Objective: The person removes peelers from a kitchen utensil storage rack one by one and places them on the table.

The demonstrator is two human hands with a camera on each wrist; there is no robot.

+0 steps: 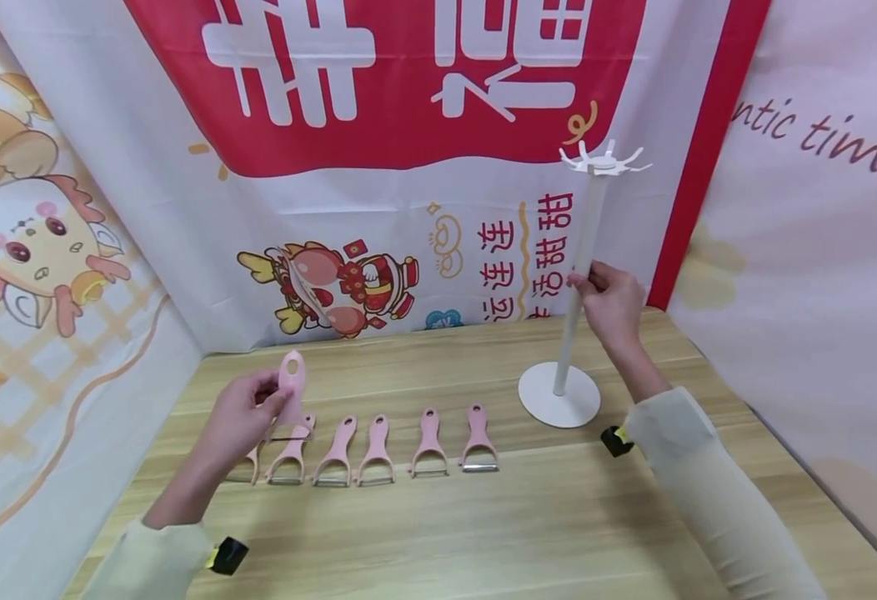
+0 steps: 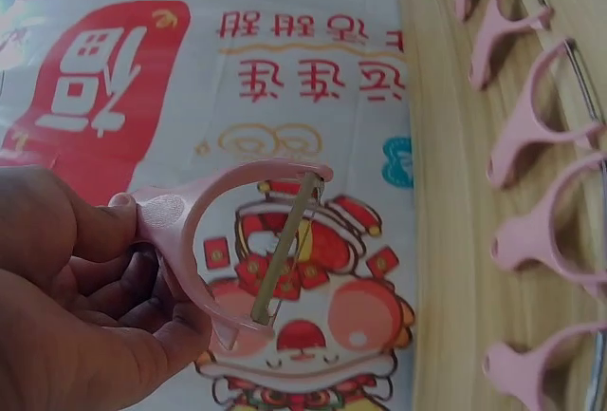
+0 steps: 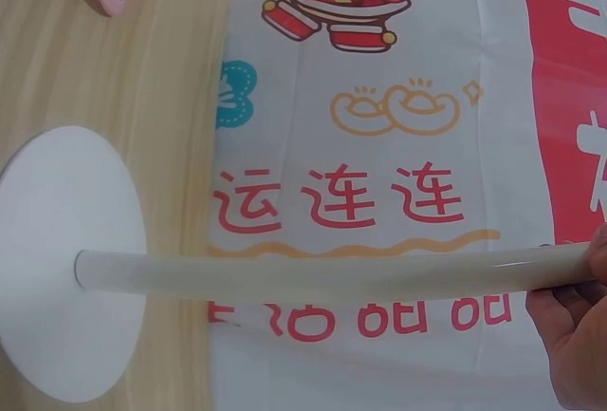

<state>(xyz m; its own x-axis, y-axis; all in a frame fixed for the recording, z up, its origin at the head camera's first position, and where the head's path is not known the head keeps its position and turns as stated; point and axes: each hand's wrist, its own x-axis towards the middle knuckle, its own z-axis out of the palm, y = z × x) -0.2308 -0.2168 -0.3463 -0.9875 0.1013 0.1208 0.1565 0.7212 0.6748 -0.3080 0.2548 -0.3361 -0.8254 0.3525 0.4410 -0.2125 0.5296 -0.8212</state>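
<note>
My left hand (image 1: 239,417) pinches the handle of a pink peeler (image 1: 292,385), lifted above the table at the left end of a row of pink peelers. In the left wrist view the held peeler (image 2: 175,216) shows its Y-shaped head and straight blade; the thumb and fingers hold its handle. On the right, my right hand (image 1: 609,302) grips the pole of a white stand (image 1: 590,225) a little below mid-height. The stand is upright on a round base (image 1: 532,398), with several hooks (image 1: 605,160) around its top. None of its hooks carries anything.
Several pink peelers lie on the wooden table (image 1: 453,533), handles pointing away, including one at the right end (image 1: 478,425). Behind the table hangs a printed cloth (image 1: 438,192); another printed cloth (image 1: 806,275) closes off the right side.
</note>
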